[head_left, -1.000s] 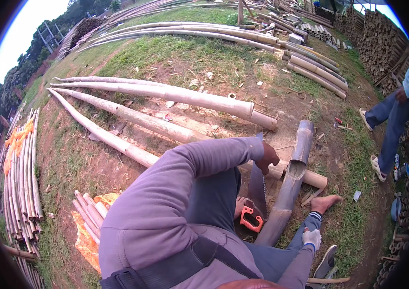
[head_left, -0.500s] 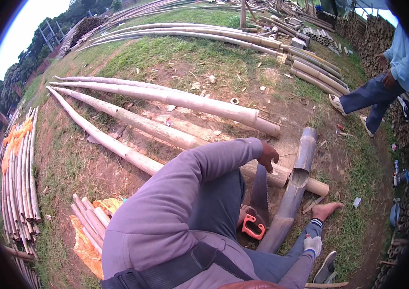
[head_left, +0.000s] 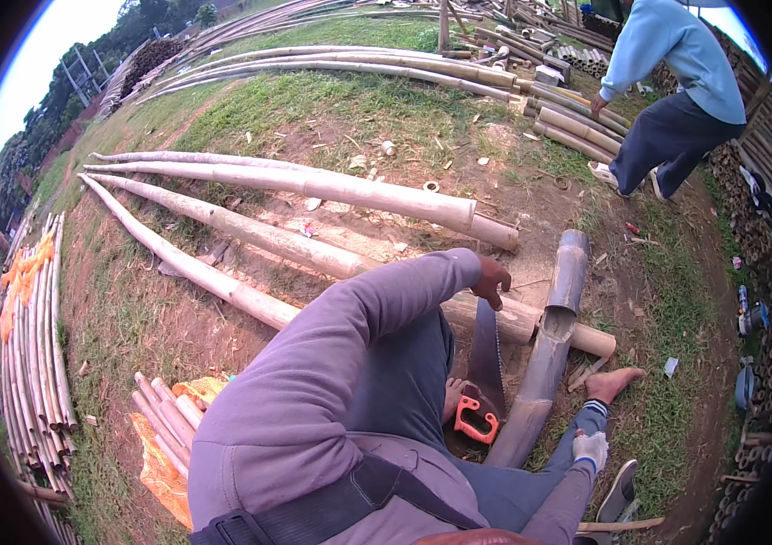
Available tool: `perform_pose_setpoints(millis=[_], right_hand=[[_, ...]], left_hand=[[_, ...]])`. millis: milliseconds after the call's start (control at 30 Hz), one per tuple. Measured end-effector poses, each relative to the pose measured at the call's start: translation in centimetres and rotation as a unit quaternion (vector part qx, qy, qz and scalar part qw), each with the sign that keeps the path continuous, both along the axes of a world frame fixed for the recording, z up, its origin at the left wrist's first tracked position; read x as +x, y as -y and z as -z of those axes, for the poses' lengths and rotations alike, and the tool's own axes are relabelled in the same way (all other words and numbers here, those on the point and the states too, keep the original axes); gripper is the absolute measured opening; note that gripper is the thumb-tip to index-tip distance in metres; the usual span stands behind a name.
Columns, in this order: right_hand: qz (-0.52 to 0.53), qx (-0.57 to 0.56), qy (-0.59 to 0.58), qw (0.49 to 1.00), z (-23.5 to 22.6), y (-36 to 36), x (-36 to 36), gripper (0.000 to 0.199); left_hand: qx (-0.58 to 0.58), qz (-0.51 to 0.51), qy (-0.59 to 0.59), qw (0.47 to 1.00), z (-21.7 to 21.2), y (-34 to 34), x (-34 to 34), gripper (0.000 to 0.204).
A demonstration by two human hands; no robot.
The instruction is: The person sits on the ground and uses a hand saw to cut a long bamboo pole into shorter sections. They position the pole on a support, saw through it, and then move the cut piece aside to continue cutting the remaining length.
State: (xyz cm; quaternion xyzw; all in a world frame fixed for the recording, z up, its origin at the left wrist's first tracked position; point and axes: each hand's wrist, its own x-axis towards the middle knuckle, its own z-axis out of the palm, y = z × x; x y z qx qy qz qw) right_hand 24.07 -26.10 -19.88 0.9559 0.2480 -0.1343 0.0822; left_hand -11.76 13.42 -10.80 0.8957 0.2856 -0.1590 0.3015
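Note:
My left hand (head_left: 492, 280) is bare and hangs off my bent knee, fingers loosely apart and pointing down, with nothing visible in them. Just below it is the tip of a handsaw (head_left: 486, 359), its dark blade running down to an orange handle (head_left: 477, 414) beside my bare foot. My right hand (head_left: 591, 449), in a pale glove, rests on my lower right leg; its fingers are too small to make out. Between my legs lies a thick grey bamboo piece (head_left: 531, 409) with a notch cut in it. It crosses a paler bamboo pole (head_left: 593, 339).
Long bamboo poles (head_left: 313, 186) fan out to the left. Short bamboo lengths (head_left: 168, 413) lie on orange sheeting (head_left: 160, 472). A person in a light blue top (head_left: 690, 68) bends over a bamboo stack (head_left: 577, 127) at far right. A shoe (head_left: 620, 490) sits near my right leg.
The person at far right has moved left and bent forward, one hand reaching down toward the bamboo stack. My hands and the saw keep their places; the view shifts slightly.

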Motion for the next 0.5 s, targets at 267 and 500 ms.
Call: perform_pose_setpoints(millis=[267, 500], right_hand=[[0.012, -0.004, -0.018, 1.0, -1.7, -0.4, -0.6, 0.064], [0.025, 0.003, -0.02, 0.999, -1.3, 0.3, 0.1, 0.066]], left_hand=[[0.012, -0.015, -0.015, 1.0, -2.0, 0.5, -1.7, 0.073], [0.038, -0.02, -0.027, 0.999, -2.6, 1.3, -1.3, 0.072]])
